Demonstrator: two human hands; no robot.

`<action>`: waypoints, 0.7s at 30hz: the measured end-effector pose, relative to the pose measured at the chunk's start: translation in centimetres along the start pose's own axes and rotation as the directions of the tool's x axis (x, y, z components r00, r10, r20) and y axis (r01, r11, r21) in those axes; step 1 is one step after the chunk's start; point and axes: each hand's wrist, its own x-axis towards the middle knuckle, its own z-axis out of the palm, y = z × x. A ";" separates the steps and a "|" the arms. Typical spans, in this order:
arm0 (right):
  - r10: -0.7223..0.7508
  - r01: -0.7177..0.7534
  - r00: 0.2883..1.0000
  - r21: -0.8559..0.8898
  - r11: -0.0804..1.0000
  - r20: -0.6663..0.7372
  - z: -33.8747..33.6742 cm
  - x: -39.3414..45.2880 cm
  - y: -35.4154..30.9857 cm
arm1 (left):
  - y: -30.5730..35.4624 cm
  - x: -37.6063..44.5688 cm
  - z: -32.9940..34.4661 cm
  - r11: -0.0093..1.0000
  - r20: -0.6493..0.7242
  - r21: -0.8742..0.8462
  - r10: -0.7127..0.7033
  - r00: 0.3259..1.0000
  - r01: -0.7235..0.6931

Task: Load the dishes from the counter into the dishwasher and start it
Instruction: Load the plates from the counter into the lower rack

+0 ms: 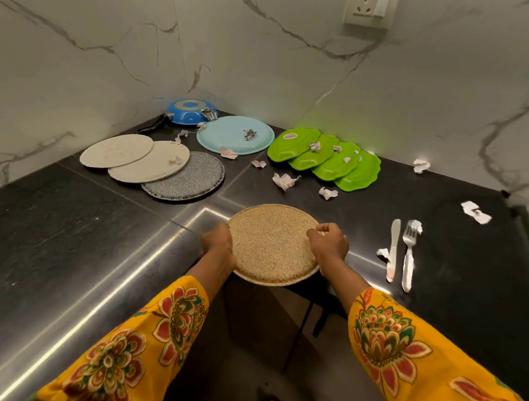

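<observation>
Gripping the speckled plate with curled fingers, both hands; green plate's label unreadable.

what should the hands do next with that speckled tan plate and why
Probably lift the speckled tan plate clear of the counter and carry it toward the dishwasher, which is out of view. The left hand grips its left rim, the right hand pinches its right rim, and its near edge already overhangs the counter's edge. No paper scraps show on it, unlike the blue plate.
</observation>
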 end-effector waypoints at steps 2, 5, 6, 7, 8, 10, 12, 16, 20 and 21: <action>0.031 -0.030 0.999 0.020 0.999 -0.033 -1.3 -1.2 1.0 | -1.2 -1.2 -0.4 1.000 0.029 0.029 -0.013 0.999 0.012; 0.038 -0.036 0.995 0.031 0.999 -0.088 -3.5 -2.9 2.7 | -2.8 -3.3 -0.4 0.997 0.094 0.083 -0.015 0.995 0.007; 0.043 -0.039 0.993 0.037 0.999 -0.110 -4.3 -3.6 3.3 | -3.2 -4.2 -0.4 0.996 0.121 0.093 -0.018 0.992 0.007; 0.051 -0.045 0.990 0.044 0.998 -0.133 -5.1 -4.1 3.8 | -3.6 -4.9 -0.3 0.995 0.146 0.100 -0.022 0.989 0.008; 0.059 -0.052 0.986 0.049 0.997 -0.158 -5.9 -4.7 4.4 | -3.9 -5.7 -0.2 0.994 0.173 0.105 -0.033 0.984 0.015; 0.075 -0.064 0.976 0.060 0.996 -0.206 -7.6 -5.5 5.4 | -4.8 -7.0 0.1 0.993 0.230 0.115 -0.058 0.971 0.032; 0.099 -0.083 0.963 0.071 0.994 -0.249 -9.2 -6.4 6.3 | -5.7 -8.3 0.4 0.989 0.270 0.141 -0.077 0.960 0.040; 0.113 -0.092 0.942 0.080 0.992 -0.315 -12.3 -7.7 8.1 | -7.6 -10.4 1.2 0.981 0.318 0.191 -0.092 0.944 0.032; 0.136 -0.112 0.918 0.086 0.990 -0.372 -15.7 -9.1 9.9 | -9.6 -12.9 2.2 0.970 0.371 0.242 -0.115 0.922 0.024; 0.143 -0.117 0.911 0.090 0.989 -0.387 -16.6 -9.5 10.4 | -10.2 -13.5 2.6 0.968 0.381 0.249 -0.121 0.916 0.024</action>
